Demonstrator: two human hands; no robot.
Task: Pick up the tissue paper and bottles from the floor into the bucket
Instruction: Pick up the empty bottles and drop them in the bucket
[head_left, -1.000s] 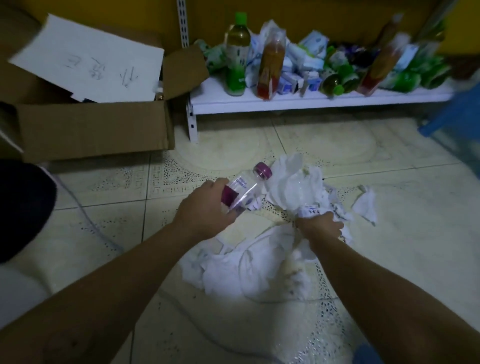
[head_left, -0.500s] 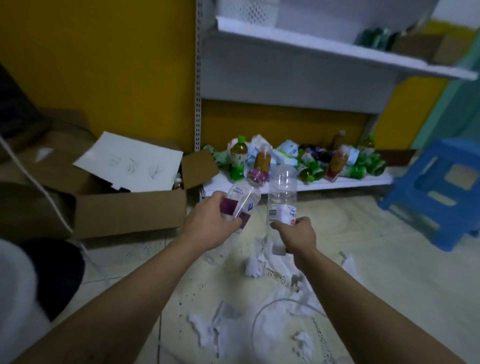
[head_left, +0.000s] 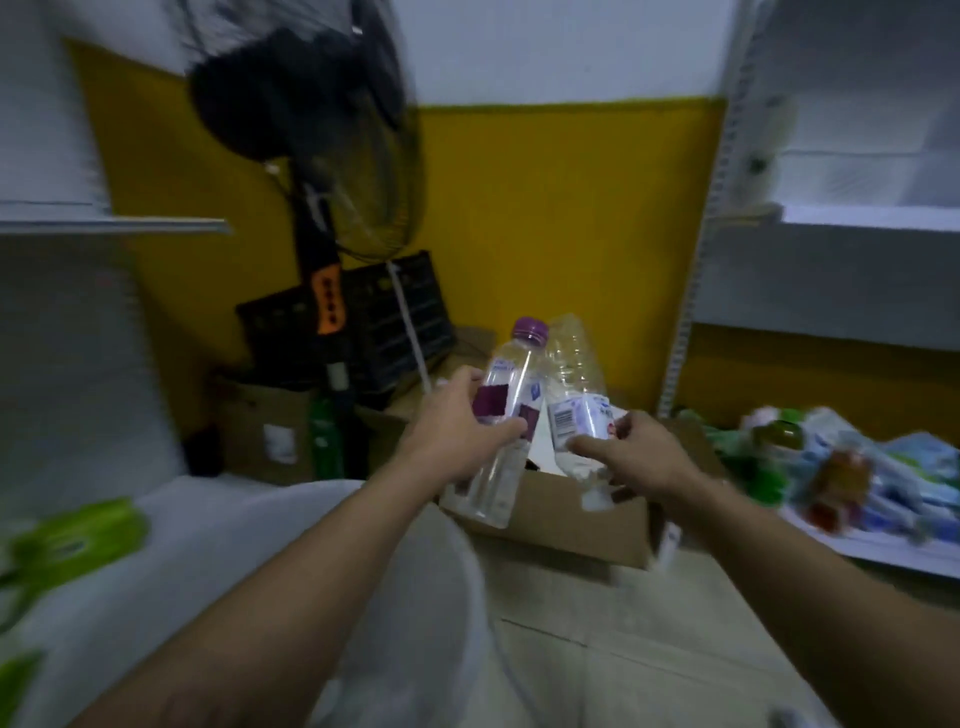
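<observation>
My left hand (head_left: 457, 436) grips a clear plastic bottle with a purple cap and purple label (head_left: 506, 410), held nearly upright. Beside it, my right hand (head_left: 631, 454) grips a second clear bottle with a white label and no cap (head_left: 574, 395). The two bottles almost touch, raised in front of me. Below and left of my arms a large pale rounded shape (head_left: 260, 551), blurred, looks like the white bucket. No tissue paper is in view.
An open cardboard box (head_left: 561, 525) lies just beyond my hands. A black standing fan (head_left: 322, 171) and a dark crate (head_left: 400, 322) stand against the yellow wall. A low white shelf (head_left: 883, 551) at the right holds several bottles and packets. Green packaging (head_left: 67, 545) is at the left.
My view has swung up and left, away from the tissue on the floor. Both hands still carry their bottles, now in front of the cardboard box and fan.
</observation>
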